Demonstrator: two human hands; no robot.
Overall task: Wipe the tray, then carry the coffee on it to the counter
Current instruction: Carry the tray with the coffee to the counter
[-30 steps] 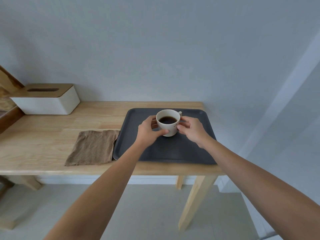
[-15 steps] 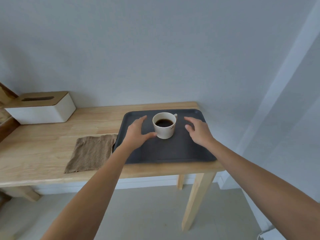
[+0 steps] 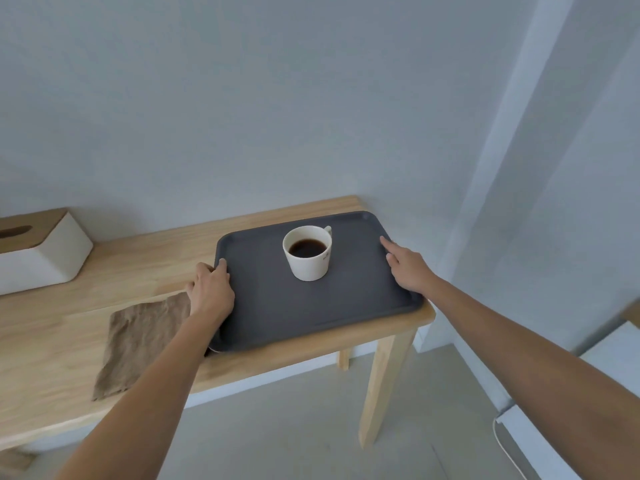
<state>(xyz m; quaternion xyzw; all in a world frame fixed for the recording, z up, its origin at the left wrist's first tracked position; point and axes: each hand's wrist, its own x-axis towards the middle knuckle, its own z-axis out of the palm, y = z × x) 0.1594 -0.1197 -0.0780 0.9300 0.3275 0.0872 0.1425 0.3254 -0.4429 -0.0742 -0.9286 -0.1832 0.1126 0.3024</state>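
A dark grey tray point(image 3: 311, 308) lies on the right end of a wooden table point(image 3: 138, 252). On its far half stands a white cup of black coffee point(image 3: 309, 263), upright, with nothing touching it. My left hand point(image 3: 211, 292) grips the tray's left rim, thumb on top of the edge. At the right rim my right hand point(image 3: 408, 268) rests with its fingers stretched out along the edge, not closed around it.
A brown cloth point(image 3: 138, 337) lies flat on the table just left of the tray, partly under my left wrist. A white tissue box with a wooden lid point(image 3: 38, 254) sits at the far left. A white unit point(image 3: 595, 386) stands low right. Wall behind.
Both hands let go of the cup and moved outward to the tray's left and right edges. The view has swung to the right and nearer.
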